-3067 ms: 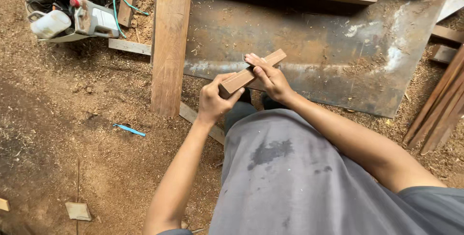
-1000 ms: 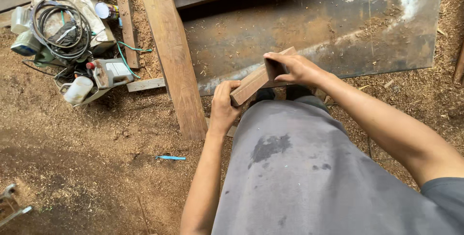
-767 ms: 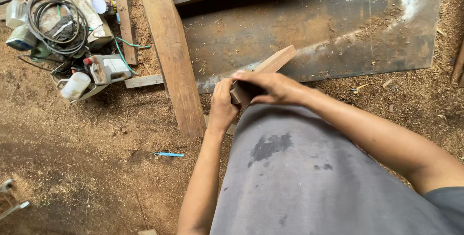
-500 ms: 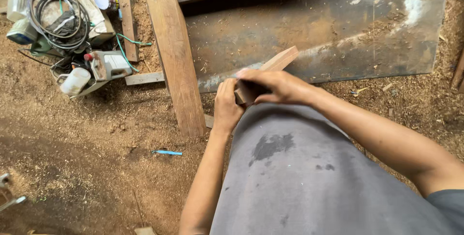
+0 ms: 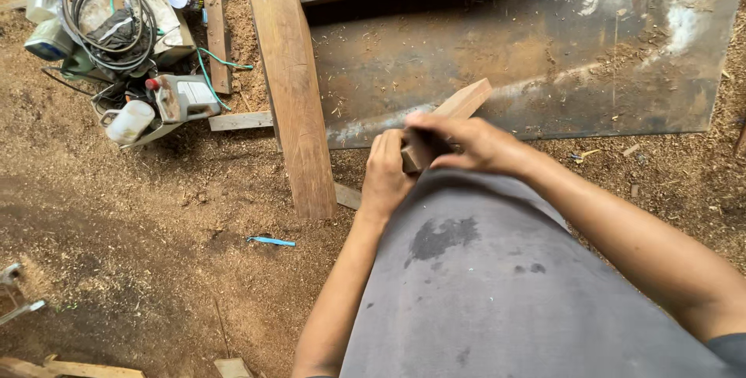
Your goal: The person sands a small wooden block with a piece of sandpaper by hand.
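Two hands, left hand (image 5: 386, 172), right hand (image 5: 474, 145), gripping wooden block (image 5: 462, 104)

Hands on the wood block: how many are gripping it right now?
2. The left hand wraps the near end of the wood block; the right hand covers its middle from above. The far end sticks out bare.

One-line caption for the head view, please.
Both hands, left hand and right hand, grip a short wooden block above a sawdust-covered floor.

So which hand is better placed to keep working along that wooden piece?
Probably the right hand: it lies over the top of the wooden piece, fingers across it. The left hand grips the near end, steadying it.
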